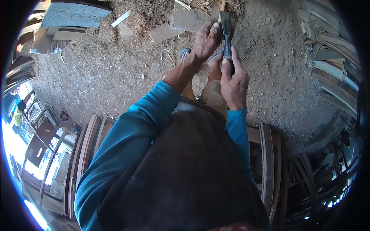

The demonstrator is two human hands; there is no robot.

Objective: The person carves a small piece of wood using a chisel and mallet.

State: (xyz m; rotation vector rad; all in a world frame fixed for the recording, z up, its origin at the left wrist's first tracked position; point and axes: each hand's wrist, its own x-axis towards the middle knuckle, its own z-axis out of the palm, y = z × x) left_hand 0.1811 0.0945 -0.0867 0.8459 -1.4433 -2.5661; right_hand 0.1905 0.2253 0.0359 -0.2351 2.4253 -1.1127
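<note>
My right hand (235, 79) is closed round the handle of a dark, broad-bladed tool (226, 25) that looks like a wide chisel. Its index finger lies stretched along the handle. The blade points away from me and lies against a narrow wooden strip (222, 6), whose far end shows beyond the blade. My left hand (206, 40) grips that strip on the left side of the blade, thumb up by the metal. Fingers and blade hide most of the strip. Both hands are out in front of my knees, above the ground.
Wood shavings (142, 19) and flat board offcuts (165, 33) lie on the dirt floor (115, 77) ahead. Stacked planks stand at the far left (73, 15) and along the right (333, 69). Long boards (266, 165) lie behind me on both sides. My sandalled feet (185, 53) are below my hands.
</note>
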